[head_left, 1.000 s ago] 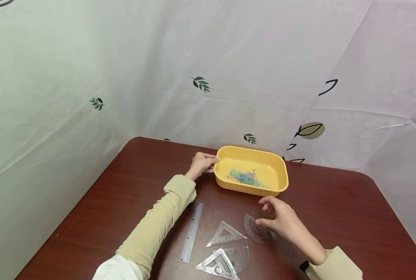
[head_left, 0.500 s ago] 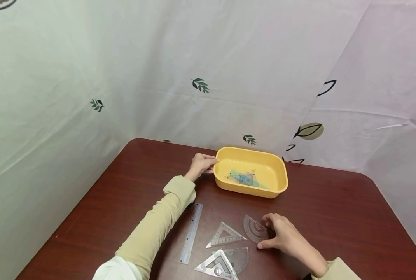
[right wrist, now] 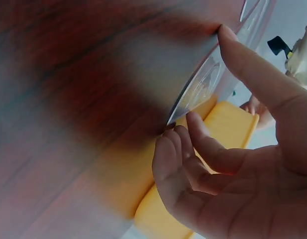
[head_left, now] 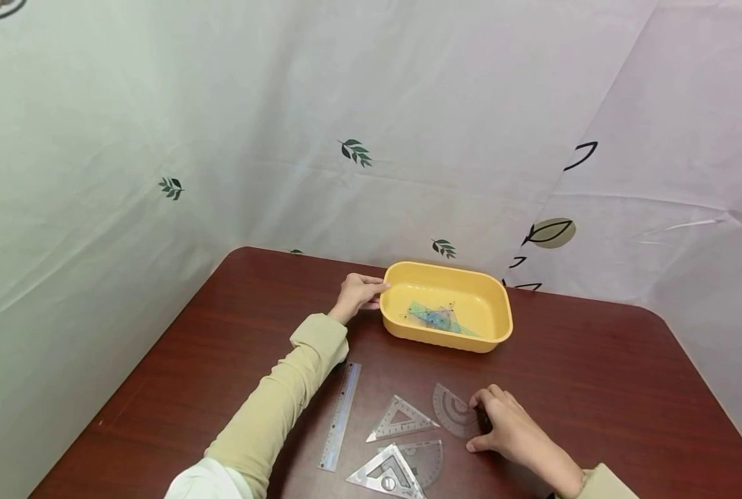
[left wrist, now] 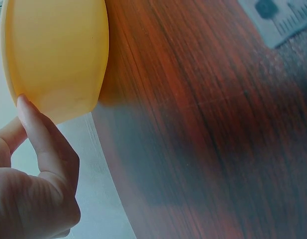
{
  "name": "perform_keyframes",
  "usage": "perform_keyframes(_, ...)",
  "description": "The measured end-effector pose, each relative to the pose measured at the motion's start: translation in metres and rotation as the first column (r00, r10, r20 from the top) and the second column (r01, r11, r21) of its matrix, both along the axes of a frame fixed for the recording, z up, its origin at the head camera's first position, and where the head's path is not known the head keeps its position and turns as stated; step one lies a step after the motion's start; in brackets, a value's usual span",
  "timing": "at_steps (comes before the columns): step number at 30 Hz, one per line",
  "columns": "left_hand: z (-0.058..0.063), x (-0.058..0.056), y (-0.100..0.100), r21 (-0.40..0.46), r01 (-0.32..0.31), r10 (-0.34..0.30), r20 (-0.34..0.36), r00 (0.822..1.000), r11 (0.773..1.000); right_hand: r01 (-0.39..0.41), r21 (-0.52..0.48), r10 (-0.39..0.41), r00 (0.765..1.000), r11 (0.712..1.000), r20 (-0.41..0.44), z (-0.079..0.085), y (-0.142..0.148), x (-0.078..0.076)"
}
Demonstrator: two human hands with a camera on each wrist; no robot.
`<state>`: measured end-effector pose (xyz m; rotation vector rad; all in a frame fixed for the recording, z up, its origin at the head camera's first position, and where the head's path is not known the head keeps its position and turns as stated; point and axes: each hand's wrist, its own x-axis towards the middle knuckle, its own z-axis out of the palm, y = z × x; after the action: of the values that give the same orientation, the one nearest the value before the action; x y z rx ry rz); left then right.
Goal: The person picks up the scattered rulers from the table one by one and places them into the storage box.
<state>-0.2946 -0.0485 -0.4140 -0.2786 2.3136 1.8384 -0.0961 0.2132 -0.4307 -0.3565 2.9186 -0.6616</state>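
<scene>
left hand point(head_left: 355, 296) pinches yellow tub point(head_left: 439, 338); right hand point(head_left: 511, 431), fingers spread, at edge of clear protractor point(head_left: 452, 410) on surface point(head_left: 265, 305), contact unclear. coloured pieces point(head_left: 436, 318) already inside tub; ruler point(head_left: 340, 418), set squares point(head_left: 371, 473), other protractor point(head_left: 430, 460) apparently left too.

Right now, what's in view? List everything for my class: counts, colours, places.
Table: 1, reddish, centre
Backdrop: count unclear, pale, patterned, behind table
Tray: 1, yellow, back of table
Pieces: count unclear, blue, green, inside tray
Set squares: 2, clear, before tray
Ruler: 1, clear, left of set squares
Protractors: 2, clear, beside set squares, one overlapping
Unclear object: 1, black, upper right, right wrist view
Sleeves: 2, khaki, on arms
Left hand: 1, bare, gripping tray's rim
Right hand: 1, bare, at farther protractor
</scene>
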Motion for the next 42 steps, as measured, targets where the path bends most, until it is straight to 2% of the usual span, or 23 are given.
perform_keyframes(9, 0.0, 0.0, -0.001, 0.009, -0.007, 0.007, 0.007, 1.0, 1.0, 0.02, 0.012, -0.02, 1.0, 1.0, 0.009, 0.001, -0.008, -0.001)
perform_keyframes(15, 0.0, 0.001, -0.001, 0.015, -0.005, 0.005, 0.009, 1.0, 1.0, 0.03, 0.097, -0.03, 1.0, 0.995, -0.007, 0.003, -0.018, -0.004)
perform_keyframes(20, -0.001, 0.001, 0.0, 0.016, -0.005, 0.005, 0.002, 1.0, 1.0, 0.028, 0.143, -0.033, 0.999, 0.989, 0.031, 0.007, -0.02, -0.007)
perform_keyframes(26, 0.0, 0.001, 0.001, 0.008, -0.005, 0.005, 0.006, 1.0, 1.0, 0.031, 0.119, -0.04, 0.997, 0.992, 0.068, 0.008, -0.017, -0.01)
perform_keyframes(36, 0.0, -0.001, 0.001, 0.008, -0.009, 0.009, 0.014, 1.0, 1.0, 0.033, 0.07, -0.036, 0.998, 0.997, 0.048, 0.005, -0.014, -0.013)
perform_keyframes(42, -0.001, -0.002, 0.001, -0.014, -0.019, 0.019, 0.024, 1.0, 1.0, 0.04, 0.035, -0.042, 0.997, 0.999, 0.069, 0.005, -0.011, -0.016)
